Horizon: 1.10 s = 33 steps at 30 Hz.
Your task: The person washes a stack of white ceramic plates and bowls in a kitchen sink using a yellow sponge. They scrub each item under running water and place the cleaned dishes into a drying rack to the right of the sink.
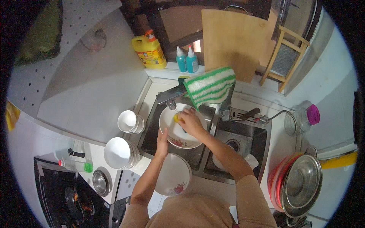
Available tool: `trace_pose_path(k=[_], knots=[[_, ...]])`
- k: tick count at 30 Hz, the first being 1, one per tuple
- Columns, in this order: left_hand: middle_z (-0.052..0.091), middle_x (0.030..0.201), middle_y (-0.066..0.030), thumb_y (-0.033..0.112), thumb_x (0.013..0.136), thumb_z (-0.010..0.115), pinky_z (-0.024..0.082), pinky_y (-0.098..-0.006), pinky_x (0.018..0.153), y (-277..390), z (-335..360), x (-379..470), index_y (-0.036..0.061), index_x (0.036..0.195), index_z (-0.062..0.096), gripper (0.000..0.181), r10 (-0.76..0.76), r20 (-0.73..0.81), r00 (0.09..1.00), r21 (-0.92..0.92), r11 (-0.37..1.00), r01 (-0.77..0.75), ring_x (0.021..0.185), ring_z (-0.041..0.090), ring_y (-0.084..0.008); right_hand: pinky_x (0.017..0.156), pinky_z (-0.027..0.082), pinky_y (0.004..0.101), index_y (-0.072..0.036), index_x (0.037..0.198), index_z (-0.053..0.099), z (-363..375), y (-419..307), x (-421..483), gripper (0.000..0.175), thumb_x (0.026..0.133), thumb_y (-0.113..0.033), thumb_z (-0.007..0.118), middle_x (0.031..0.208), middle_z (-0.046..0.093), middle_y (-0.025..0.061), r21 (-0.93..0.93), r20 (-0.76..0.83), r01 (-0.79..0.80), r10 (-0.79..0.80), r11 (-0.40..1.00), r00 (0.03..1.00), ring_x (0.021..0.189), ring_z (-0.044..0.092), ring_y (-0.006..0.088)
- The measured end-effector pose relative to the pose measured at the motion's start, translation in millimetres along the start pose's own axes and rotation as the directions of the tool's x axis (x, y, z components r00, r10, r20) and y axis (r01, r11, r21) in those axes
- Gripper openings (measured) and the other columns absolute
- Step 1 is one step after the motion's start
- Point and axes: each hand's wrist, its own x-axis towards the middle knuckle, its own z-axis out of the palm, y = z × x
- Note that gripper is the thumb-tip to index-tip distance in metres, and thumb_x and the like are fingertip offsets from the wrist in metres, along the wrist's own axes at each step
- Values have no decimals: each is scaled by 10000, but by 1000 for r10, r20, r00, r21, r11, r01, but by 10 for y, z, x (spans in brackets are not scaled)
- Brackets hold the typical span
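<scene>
A white dish (171, 128) with a red flower pattern is held under the metal faucet (171, 105), over the left basin of the sink (149, 142). My left hand (163, 144) grips the dish by its near left rim. Inside the dish, my right hand (190, 122) pinches a small yellow sponge (176, 118) against the surface. A thin stream of water seems to run from the faucet, just beside the sponge. Closer to my body, another flowered white dish (171, 175) lies at the front edge of the sink, below my left forearm.
Stacked white bowls (117, 152) and smaller bowls (127, 121) stand left of the sink. White dishware (251, 162) lies in the right basin. A green-striped towel (211, 87) drapes behind the faucet. Metal basins and red colanders (302, 182) are stacked at right; a glass jar (295, 122) stands behind.
</scene>
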Motion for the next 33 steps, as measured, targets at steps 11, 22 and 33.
trace_pose_path(k=[11, 22, 33], knots=[[426, 1189, -111, 419, 859, 414, 311, -337, 929, 121, 15, 35, 21, 1240, 325, 558, -19, -26, 999, -97, 995, 16, 1096, 406, -202, 790, 388, 391, -44, 839, 536, -131, 8, -269, 154, 704, -104, 576, 932, 511, 115, 75, 9, 100, -101, 992, 995, 896, 478, 308], [457, 1141, -66, 391, 853, 443, 394, -307, 853, 88, 90, -61, 70, 1226, 330, 505, -119, 117, 986, -36, 992, 124, 1033, 464, -173, 720, 388, 429, -33, 791, 486, 113, -182, 121, 149, 685, -86, 576, 856, 491, 140, 103, -163, 152, -134, 983, 977, 762, 500, 329], [479, 1020, -65, 106, 702, 437, 406, -280, 762, 42, 14, -66, 33, 1204, 348, 516, -110, 107, 988, 1, 994, 111, 876, 481, -152, 763, 407, 425, -49, 913, 499, 82, 0, 242, 193, 733, -95, 553, 883, 481, 160, -102, -129, -12, -1, 995, 992, 850, 497, 337]])
